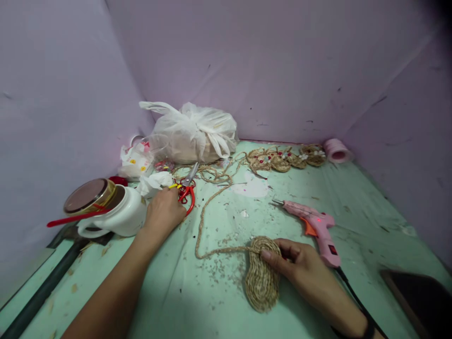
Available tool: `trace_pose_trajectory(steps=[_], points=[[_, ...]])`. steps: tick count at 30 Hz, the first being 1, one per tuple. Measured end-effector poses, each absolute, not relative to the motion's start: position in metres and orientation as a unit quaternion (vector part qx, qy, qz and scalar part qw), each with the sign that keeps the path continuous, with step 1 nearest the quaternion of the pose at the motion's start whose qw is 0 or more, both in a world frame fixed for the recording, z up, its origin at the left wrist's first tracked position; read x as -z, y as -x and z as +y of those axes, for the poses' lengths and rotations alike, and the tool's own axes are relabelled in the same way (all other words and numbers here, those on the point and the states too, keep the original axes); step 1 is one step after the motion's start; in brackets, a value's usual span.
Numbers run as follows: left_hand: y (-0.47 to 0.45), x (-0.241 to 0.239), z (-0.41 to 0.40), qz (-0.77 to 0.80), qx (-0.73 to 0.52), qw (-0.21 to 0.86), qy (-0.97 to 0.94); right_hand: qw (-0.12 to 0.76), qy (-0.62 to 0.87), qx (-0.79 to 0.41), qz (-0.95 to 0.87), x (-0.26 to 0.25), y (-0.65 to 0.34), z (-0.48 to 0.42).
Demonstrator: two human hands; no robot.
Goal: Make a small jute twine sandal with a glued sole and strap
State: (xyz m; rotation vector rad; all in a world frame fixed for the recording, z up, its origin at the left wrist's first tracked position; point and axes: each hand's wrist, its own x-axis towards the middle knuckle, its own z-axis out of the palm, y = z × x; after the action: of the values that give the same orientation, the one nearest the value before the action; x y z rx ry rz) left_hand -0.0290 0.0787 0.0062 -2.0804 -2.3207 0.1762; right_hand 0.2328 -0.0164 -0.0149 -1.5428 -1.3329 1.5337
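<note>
My right hand point(300, 268) pinches a coiled piece of braided straw cord point(262, 280), shaped like a small shoe sole, by its upper right edge. From its top the loose straw cord point(203, 221) runs left, then bends back to a tangle near the bag. At the left, my left hand point(167, 207) is closed at the red-handled scissors point(191, 200), whose blades point away from me. The fingertips and part of the handles are hidden. To the right of my right hand lies a pink glue gun point(312, 223) with its red light lit.
A white mug point(129, 214) lies tipped beside a round lidded jar point(90, 195) and a hammer point(52, 282). At the back are a tied white plastic bag point(197, 132), several decorated straw pieces point(280, 160) and a pink roll point(337, 150). A dark phone-like slab point(416, 296) is front right.
</note>
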Motion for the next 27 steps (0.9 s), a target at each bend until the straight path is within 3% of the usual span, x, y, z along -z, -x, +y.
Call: trace_pose_trajectory(steps=[15, 27], points=[[0.033, -0.019, 0.066, -0.788, -0.021, -0.033, 0.615, 0.295, 0.575, -0.567, -0.510, 0.017, -0.232, -0.016], [0.021, -0.038, 0.053, -0.703, -0.138, 0.014, 0.698, 0.304, 0.565, -0.566, -0.518, 0.018, -0.232, -0.016]])
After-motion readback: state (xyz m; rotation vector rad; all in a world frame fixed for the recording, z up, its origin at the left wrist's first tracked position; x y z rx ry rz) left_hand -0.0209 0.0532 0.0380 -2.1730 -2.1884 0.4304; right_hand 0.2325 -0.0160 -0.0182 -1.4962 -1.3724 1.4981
